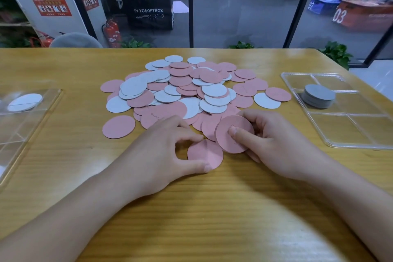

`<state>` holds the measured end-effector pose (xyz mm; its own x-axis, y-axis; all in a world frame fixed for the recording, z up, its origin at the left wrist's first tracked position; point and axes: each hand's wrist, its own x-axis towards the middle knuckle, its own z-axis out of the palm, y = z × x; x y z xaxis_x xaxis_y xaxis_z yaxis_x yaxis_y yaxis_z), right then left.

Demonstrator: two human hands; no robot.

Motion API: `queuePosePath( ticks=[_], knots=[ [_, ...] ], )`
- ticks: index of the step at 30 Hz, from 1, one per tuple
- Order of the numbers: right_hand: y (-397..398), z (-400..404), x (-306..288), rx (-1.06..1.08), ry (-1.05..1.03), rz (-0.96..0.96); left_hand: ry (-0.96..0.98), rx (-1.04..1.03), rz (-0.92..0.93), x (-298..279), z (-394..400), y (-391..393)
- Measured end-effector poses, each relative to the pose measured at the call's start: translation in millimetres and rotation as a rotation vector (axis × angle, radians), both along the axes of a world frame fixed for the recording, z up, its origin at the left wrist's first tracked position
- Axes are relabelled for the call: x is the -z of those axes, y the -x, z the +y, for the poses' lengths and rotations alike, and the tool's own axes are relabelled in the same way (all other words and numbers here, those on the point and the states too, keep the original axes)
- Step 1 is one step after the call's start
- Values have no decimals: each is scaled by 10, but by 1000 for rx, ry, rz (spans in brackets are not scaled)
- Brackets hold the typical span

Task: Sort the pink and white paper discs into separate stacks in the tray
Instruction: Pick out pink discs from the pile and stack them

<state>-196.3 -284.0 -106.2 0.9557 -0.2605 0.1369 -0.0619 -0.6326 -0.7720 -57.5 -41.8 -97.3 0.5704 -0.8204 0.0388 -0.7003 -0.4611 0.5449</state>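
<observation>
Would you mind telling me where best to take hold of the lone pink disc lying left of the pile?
Probably at its near rim, coming from the front: the lone pink disc lies flat on bare table, apart from the pile, so an edge lift suits.

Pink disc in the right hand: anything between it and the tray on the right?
Nothing visible. The right hand holds the pink disc; bare table lies between it and the clear tray.
</observation>
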Motion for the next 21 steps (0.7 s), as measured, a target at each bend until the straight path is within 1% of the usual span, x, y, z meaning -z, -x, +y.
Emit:
queuePosePath(
  ticks=[3, 5, 8, 12, 14, 17, 18, 21],
  knots=[
    [1, -4, 1, 3, 8, 12, -29, -23, 49, -43, 32, -27],
    [11, -6, 0, 0, 0, 18, -35, -40, 120, -61, 36, -61],
    [20, 22, -27, -13, -57, 17, 78, -41, 255, -58, 25, -130],
    [25, 33, -66, -11, -115, 29, 239, -88, 346, -2, 26, -154],
    [34, 32, -98, 8, -175, 37, 286, -124, 370, 0, 20, -121],
    [32, 38, -141, 25, -295, 37, 364, -121, 539, -22, 8, -114],
    [27, 33, -144, 24, -316, 41, 384, -116, 566, -30, 8, -113],
    [24, 31, -152, 5, -343, 57, 369, -92, 545, -43, 25, -111]
  ],
)
